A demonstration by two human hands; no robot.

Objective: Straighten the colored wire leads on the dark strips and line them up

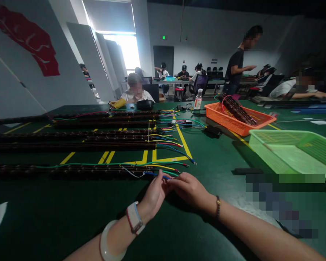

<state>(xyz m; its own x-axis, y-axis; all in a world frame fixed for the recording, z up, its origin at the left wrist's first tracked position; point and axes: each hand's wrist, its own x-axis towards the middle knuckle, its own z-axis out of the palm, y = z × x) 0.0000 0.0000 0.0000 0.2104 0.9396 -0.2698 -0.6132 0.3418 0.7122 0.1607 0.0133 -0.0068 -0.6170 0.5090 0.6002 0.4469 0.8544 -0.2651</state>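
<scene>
My left hand [158, 191] and my right hand [189, 187] meet at the near end of the closest wire bundle. Both are closed, fingers pinching a blue wire [151, 174] that runs out of the long dark harness [97, 169]. A white cable tie [133, 173] loops around the wire near its base, with its tail curving back to the left. Yellow, red-tipped and green wires [176, 169] fan out just beyond my fingertips. The blue wire's far end is hidden by my fingers.
More dark harnesses [119, 145] lie in parallel rows over yellow tape lines [184, 141] on the green table. An orange basket [225, 125] holds a coiled harness; a green basket [285, 136] stands at right. A bottle [198, 99] stands farther back. A person [136, 90] sits opposite.
</scene>
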